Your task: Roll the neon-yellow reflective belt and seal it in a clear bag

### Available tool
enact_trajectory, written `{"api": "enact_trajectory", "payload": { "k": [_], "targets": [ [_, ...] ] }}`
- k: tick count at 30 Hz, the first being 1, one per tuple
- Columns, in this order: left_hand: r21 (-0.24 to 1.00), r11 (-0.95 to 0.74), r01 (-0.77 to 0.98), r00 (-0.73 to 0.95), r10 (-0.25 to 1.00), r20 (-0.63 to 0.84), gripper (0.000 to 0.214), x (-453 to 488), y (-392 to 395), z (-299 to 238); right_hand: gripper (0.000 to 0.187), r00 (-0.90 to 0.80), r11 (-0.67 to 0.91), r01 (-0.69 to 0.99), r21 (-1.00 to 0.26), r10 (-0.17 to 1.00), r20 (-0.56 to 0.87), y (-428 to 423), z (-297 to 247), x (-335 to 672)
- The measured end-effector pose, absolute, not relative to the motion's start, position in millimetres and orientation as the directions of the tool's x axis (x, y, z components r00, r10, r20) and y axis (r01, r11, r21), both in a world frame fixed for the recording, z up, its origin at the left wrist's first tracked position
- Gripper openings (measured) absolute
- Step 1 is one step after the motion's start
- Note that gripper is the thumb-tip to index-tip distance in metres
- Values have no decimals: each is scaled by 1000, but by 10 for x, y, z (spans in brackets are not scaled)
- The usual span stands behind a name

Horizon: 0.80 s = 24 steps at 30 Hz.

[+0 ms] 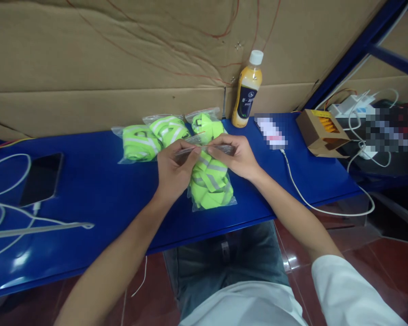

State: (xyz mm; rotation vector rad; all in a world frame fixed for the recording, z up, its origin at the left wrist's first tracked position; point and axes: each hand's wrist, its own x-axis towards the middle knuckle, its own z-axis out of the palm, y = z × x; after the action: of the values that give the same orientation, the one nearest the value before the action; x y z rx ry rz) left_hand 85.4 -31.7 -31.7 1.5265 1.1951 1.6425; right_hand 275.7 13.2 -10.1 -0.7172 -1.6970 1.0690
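A clear zip bag (212, 183) holds folded neon-green fabric with silvery stripes and lies on the blue table (95, 181). My left hand (177, 167) pinches the bag's top edge between thumb and fingers. Close beside it, my right hand (236, 156) pinches the same edge, the thumbs nearly meeting. Behind my hands are three more filled bags: one at the left (140, 143), a middle bag (168, 129) and a right bag (207, 124), partly hidden by my hands.
A drink bottle (247, 93) stands by the cardboard wall (122, 54). To its right are a phone (271, 132) on a white cable and an open cardboard box (321, 133). A dark phone (42, 179) and looped white cables (7, 203) lie at left.
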Motion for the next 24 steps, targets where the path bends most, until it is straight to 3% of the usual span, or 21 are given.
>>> {"api": "enact_trajectory", "payload": {
  "k": [4, 10, 24],
  "targets": [
    [896, -420, 148, -201, 874, 443, 25, 875, -321, -328, 37, -376, 383, -31, -923, 851, 366, 158, -98, 2781],
    [897, -428, 108, -206, 873, 442, 23, 889, -317, -309, 40, -345, 433, -34, -901, 841, 417, 178, -109, 2786],
    [903, -419, 90, -263, 865, 428, 20, 893, -299, -337, 18, -300, 383, -39, -923, 877, 376, 220, -154, 2807]
  ]
}}
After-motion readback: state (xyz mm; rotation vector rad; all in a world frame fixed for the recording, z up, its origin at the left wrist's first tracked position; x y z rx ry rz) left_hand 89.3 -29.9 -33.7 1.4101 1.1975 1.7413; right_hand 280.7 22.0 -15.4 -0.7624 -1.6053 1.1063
